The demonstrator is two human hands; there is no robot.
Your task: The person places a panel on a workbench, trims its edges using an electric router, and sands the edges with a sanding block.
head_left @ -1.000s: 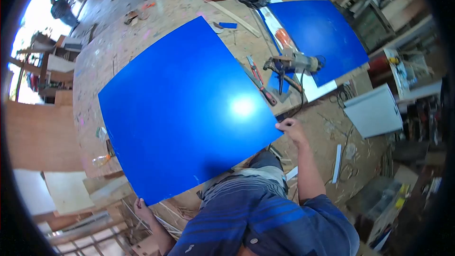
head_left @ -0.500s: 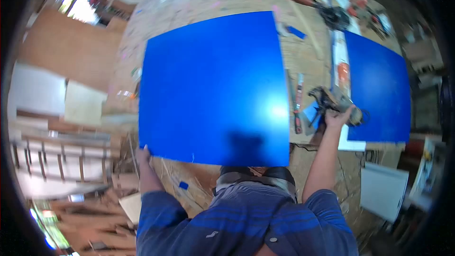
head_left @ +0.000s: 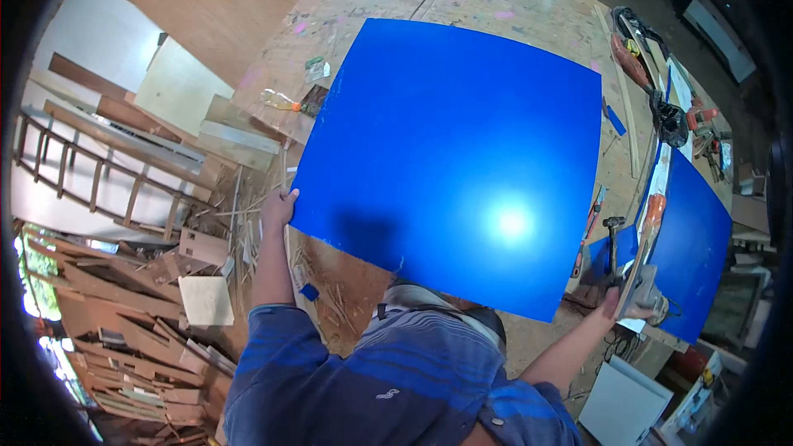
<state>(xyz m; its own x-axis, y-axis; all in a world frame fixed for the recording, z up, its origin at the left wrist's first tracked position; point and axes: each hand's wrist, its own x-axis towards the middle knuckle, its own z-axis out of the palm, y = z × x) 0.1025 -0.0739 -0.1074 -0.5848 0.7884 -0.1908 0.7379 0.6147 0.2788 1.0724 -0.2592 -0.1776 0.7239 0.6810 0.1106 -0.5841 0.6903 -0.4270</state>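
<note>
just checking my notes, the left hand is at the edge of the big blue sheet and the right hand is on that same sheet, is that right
Not quite: the right hand is on the grey power tool, off that sheet, as the head view shows. The left hand is at the edge of the big blue sheet.

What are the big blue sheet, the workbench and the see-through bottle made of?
The big blue sheet looks like shiny laminate or plastic, since light makes a bright glare spot on it. The workbench seems to be wood, dull and worn: its brownish top is scuffed and stained. The see-through bottle could be clear plastic or glass; the look can't settle which.
</note>
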